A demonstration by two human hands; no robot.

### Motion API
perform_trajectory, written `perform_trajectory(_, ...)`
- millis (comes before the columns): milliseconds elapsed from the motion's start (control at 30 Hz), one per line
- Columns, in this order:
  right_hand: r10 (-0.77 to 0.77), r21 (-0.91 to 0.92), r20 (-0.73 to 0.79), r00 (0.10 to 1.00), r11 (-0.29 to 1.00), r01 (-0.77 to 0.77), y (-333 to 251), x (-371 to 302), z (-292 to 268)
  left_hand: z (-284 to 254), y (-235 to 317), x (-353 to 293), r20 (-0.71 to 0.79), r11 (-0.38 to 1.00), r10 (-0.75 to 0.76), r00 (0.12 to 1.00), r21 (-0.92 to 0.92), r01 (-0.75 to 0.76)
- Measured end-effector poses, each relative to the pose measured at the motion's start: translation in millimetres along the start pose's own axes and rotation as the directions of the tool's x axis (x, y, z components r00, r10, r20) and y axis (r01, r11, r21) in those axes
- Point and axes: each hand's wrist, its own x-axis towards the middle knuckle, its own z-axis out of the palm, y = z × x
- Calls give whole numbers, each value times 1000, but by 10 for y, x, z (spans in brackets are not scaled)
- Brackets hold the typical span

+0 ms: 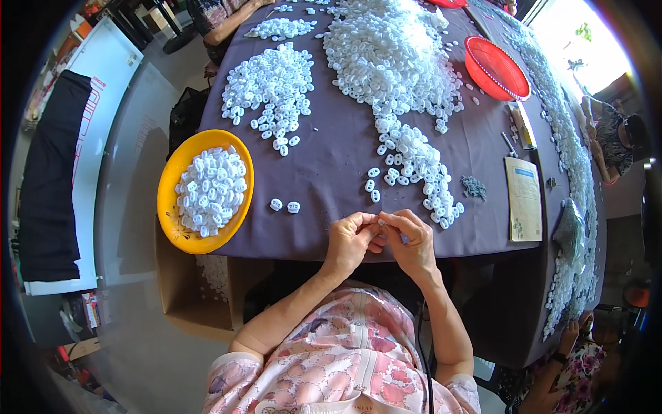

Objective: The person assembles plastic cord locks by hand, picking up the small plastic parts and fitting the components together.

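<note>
My left hand [348,241] and my right hand [414,245] meet over the table's near edge, fingertips pinched together. Between them is a small white piece [383,223], mostly covered by the fingers; its exact shape cannot be made out. Just beyond my hands trails a strip of small white oval plastic pieces [417,159] with dark marks on their faces. It runs back into a large heap [386,52] of the same pieces. To the left of my hands, two loose oval pieces [294,207] lie side by side on the dark tablecloth [310,165].
A yellow bowl [169,207] full of white pieces stands at the left table edge, above a cardboard box [193,310]. Another pile [269,83] lies back left. On the right are a red basket [493,65], grey lint [474,187] and a booklet [524,200]. Other people sit around the tables.
</note>
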Motion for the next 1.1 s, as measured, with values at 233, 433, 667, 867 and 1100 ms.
perform_trajectory(233, -94, -74, 45, 995, 993, 97, 129, -51, -13, 13, -9, -6, -3, 986, -44, 999, 161, 44)
perform_trajectory(433, -235, -132, 30, 971, 963, 237, 148, -42, 27, -32, -144, 17, 82, 571, 484, 871, 725, -385)
perform_trajectory(667, -306, -185, 28, 952, 934, 306, 204, -62, 53, -75, -84, 37, 70, 785, 377, 924, 505, -358)
perform_trajectory(867, -297, -205, 19, 955, 933, 295, 177, -61, 59, -22, -86, 23, 13, 845, 312, 950, 453, -284)
perform_trajectory(1100, -264, -218, 1, 964, 941, 258, 196, -107, 43, -6, 10, -20, 20, 918, 169, 985, 361, -165)
